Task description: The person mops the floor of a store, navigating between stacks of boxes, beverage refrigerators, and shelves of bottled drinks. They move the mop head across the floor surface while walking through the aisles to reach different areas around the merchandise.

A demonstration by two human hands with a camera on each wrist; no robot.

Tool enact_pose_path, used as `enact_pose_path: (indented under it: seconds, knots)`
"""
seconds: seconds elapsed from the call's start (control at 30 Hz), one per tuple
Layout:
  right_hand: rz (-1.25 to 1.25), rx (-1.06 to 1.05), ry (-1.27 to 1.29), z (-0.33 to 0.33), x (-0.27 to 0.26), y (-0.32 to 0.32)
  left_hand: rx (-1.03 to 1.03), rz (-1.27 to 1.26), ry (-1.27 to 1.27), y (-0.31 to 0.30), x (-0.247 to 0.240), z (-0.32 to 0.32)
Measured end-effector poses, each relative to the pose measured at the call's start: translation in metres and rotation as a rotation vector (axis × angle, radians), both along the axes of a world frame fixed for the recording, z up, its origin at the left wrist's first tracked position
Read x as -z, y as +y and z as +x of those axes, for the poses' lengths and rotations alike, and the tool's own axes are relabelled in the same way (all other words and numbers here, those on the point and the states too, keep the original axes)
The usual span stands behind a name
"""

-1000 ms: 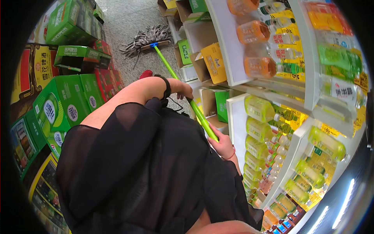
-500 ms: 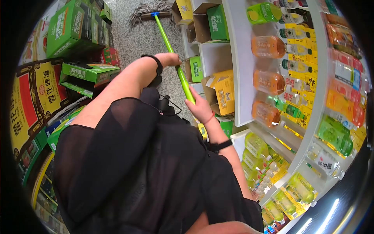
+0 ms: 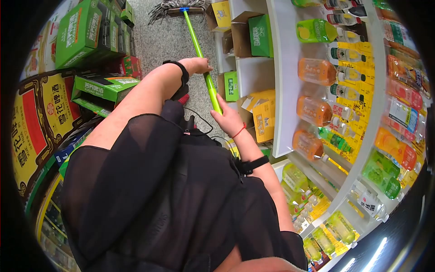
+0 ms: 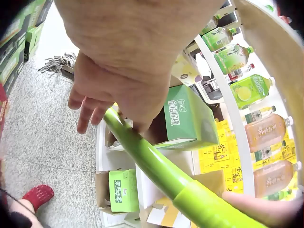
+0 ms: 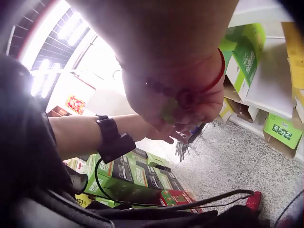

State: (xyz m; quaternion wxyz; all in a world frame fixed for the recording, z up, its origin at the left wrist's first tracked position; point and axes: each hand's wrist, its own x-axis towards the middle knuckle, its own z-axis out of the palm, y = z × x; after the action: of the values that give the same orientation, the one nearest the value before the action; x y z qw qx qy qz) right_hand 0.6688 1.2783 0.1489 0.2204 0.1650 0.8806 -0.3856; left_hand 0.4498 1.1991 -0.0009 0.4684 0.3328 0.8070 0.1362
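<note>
A mop with a bright green handle (image 3: 199,50) and a grey string head (image 3: 176,6) stretches away over the speckled floor. My left hand (image 3: 199,65) holds the handle higher up; in the left wrist view its fingers (image 4: 85,111) hang loosely beside the handle (image 4: 147,159). Lower down, my right hand (image 3: 225,119) grips the handle's near end. In the right wrist view, green shows between that hand's curled fingers (image 5: 183,107). Far off in the left wrist view lies the mop head (image 4: 59,61).
White shelves of bottled drinks (image 3: 317,72) run along the right, with open cartons (image 3: 260,29) on the low shelf. Stacked green boxes (image 3: 81,27) and a yellow-red case (image 3: 34,118) line the left. A red shoe (image 4: 38,197) stands on the floor (image 3: 167,41).
The mop head has slid farther away along the aisle. Both hands moved forward with the handle, and the right arm has stretched out.
</note>
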Motion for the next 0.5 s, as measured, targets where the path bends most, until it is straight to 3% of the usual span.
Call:
enact_pose_path:
  seconds: [0.3, 0.37, 0.5]
  knots:
    - [-0.068, 0.018, 0.011, 0.103, -0.032, 0.01, 0.14, 0.007, -0.109, 0.01, -0.011, 0.084]
    - [-0.116, 0.07, -0.128, 0.122, -0.056, 0.011, 0.155, -0.108, -0.286, 0.014, -0.034, 0.107]
    - [-0.04, 0.043, -0.122, 0.185, -0.074, 0.022, 0.133, -0.02, -0.478, 0.025, -0.009, 0.164]
